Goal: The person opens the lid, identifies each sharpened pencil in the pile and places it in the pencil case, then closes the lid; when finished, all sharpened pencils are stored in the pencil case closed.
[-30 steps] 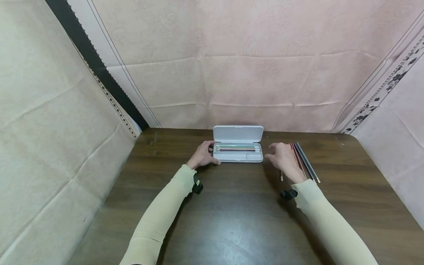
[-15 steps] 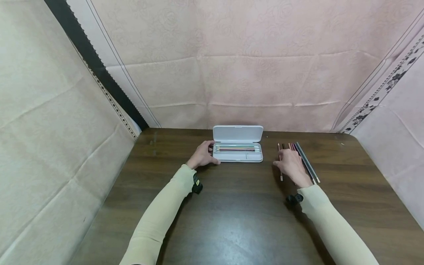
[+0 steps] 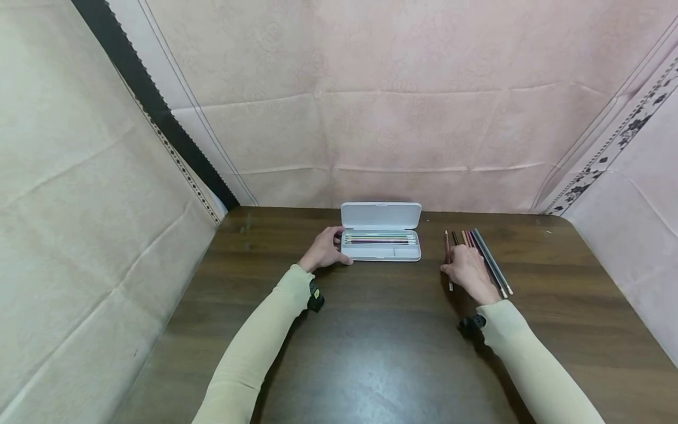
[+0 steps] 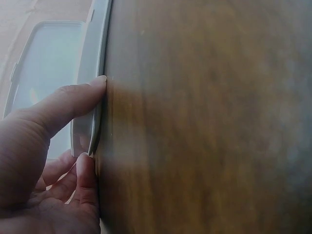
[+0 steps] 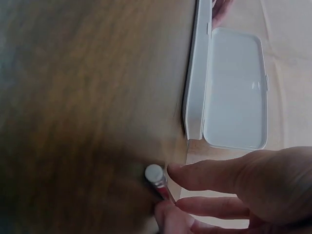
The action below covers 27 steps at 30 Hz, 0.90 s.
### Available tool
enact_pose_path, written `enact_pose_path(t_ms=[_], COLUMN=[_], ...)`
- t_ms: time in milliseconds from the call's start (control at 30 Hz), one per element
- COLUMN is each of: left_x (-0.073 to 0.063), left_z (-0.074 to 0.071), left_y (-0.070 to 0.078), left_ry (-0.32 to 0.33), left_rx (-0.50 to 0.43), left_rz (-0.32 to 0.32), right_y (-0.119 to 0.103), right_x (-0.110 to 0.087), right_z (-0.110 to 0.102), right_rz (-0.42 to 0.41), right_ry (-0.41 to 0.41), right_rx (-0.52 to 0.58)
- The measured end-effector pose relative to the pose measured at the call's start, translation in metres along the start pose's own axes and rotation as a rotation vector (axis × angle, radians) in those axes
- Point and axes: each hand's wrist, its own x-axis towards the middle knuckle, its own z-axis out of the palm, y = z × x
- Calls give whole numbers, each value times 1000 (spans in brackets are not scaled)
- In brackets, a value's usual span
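Observation:
A white pencil case (image 3: 380,253) stands open on the table with its lid (image 3: 380,216) raised at the back and several pencils lying in its tray. My left hand (image 3: 324,248) holds the case's left end, its thumb along the front edge and other fingers round the end, as the left wrist view shows. Right of the case, my right hand (image 3: 468,272) is over several loose pencils. Its thumb and fingers pinch a reddish pencil (image 3: 446,240) with a white end (image 5: 154,173); the fingers hide the pencil's middle.
Beside and partly under my right hand lie a dark pencil (image 3: 455,238), reddish ones and blue-grey pencils (image 3: 490,257). They rest on a brown wooden table (image 3: 371,341). A pale cloth (image 3: 381,135) hangs behind the table's far edge.
My right hand has moved right from beside the case to the loose pencils, and its thumb has come in at the reddish pencil. My left hand and the case have stayed in place.

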Motion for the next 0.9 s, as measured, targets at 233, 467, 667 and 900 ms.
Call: enact_pose_path(t_ms=[233,467,667,900], left_x=[1,0,0,1], left_z=[1,1,1,1], left_y=[0,0,0,0], left_ry=[1,3,7,1], left_rx=[-1,7,7,1], left_rz=[2,-1,-3,-10], right_y=[5,60,68,28], right_x=[1,45,53,23], right_z=[-1,36,40,16], right_rz=[-14,-41,-1,79], right_ry=[17,72,35,13], right_rx=[11,-14,5,-9])
